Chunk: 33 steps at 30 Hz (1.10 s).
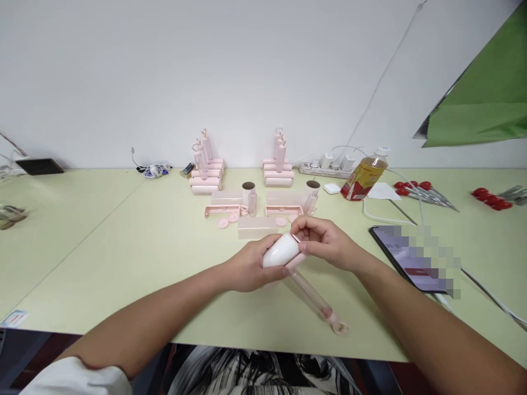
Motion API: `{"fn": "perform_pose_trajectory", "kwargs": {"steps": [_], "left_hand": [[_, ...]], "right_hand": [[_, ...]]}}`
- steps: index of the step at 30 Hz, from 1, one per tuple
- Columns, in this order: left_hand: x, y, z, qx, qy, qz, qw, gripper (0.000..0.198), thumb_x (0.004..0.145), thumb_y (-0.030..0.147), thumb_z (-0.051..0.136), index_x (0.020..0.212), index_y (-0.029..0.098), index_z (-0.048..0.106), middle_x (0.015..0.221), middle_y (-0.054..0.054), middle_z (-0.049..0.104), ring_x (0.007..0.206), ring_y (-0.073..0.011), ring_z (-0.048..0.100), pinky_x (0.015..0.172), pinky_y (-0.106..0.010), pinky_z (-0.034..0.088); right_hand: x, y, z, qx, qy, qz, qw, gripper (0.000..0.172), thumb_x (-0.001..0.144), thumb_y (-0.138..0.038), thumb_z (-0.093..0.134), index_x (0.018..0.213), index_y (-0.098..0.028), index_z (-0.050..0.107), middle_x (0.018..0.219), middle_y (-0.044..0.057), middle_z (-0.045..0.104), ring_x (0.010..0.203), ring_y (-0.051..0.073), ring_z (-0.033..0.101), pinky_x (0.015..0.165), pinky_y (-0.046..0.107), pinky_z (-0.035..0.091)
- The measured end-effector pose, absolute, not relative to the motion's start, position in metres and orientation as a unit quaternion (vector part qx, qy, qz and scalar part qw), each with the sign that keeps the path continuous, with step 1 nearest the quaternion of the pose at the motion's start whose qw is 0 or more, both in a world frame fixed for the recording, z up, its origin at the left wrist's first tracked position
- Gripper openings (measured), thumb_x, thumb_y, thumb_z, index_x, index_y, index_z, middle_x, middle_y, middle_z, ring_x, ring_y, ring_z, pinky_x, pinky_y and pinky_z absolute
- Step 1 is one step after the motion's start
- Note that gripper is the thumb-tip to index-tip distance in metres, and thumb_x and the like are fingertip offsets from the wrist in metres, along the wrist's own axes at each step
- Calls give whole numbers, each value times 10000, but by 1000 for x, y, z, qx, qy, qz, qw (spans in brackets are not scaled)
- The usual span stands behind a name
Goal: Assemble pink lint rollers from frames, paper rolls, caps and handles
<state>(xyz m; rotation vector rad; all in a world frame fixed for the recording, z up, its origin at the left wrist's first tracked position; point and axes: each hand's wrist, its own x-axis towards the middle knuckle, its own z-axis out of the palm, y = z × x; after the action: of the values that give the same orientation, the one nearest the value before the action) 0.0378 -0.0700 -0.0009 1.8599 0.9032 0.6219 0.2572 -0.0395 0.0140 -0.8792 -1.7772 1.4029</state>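
Observation:
My left hand (247,269) is wrapped round a white roll (280,251) of a pink lint roller, holding it just above the table. My right hand (325,241) pinches the roll's far end with fingertips closed. The roller's clear pink handle (315,299) slants down to the right, ending in a ring near the table's front edge. A pale pink cover (257,226) lies just beyond my hands.
Stacks of finished pink rollers (206,173) (279,164) stand at the back, with loose pink frames, discs and cardboard tubes (248,189) before them. A bottle of yellow liquid (364,174), a power strip, a tablet (411,258) and red-handled tools (424,192) sit right.

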Motion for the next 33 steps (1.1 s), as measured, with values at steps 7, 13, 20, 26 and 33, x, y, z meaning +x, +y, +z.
{"fn": "perform_pose_trajectory", "kwargs": {"steps": [7, 13, 20, 26, 33], "left_hand": [[40, -70, -4, 741, 371, 244, 504, 476, 789, 369, 667, 1231, 230, 556, 1090, -37, 667, 944, -219, 627, 781, -319, 494], [44, -72, -6, 725, 338, 267, 538, 500, 821, 371, 644, 1282, 217, 528, 1126, -58, 668, 945, -216, 641, 775, -307, 499], [50, -75, -14, 718, 387, 342, 466, 508, 860, 460, 590, 1295, 213, 505, 1164, -61, 659, 1008, -242, 628, 847, -348, 497], [51, -74, -24, 710, 412, 417, 390, 549, 857, 462, 594, 1329, 213, 465, 1217, -73, 622, 1037, -244, 598, 873, -358, 489], [37, -59, -26, 737, 446, 384, 332, 623, 756, 404, 713, 1329, 256, 522, 1163, -79, 595, 1088, -270, 559, 962, -415, 433]], "right_hand": [[261, -34, 15, -322, -661, 627, 257, 278, 633, -147, 706, 796, -204, 488, 681, -57, 457, 602, 93, 400, 506, 177, 321], [263, -33, 17, -325, -630, 666, 234, 289, 634, -138, 660, 785, -223, 428, 618, -85, 470, 484, 81, 450, 416, 177, 378], [255, -35, 19, -359, -622, 645, 261, 282, 655, -188, 662, 736, -223, 394, 610, -86, 478, 461, 99, 510, 384, 203, 423], [261, -22, 5, -406, -734, 474, 270, 129, 676, -184, 624, 689, -185, 496, 626, -60, 421, 560, 89, 400, 495, 202, 333], [273, -12, -7, -446, -790, 376, 189, 56, 738, -228, 594, 762, -181, 576, 710, -22, 543, 666, 142, 500, 617, 253, 381]]}}
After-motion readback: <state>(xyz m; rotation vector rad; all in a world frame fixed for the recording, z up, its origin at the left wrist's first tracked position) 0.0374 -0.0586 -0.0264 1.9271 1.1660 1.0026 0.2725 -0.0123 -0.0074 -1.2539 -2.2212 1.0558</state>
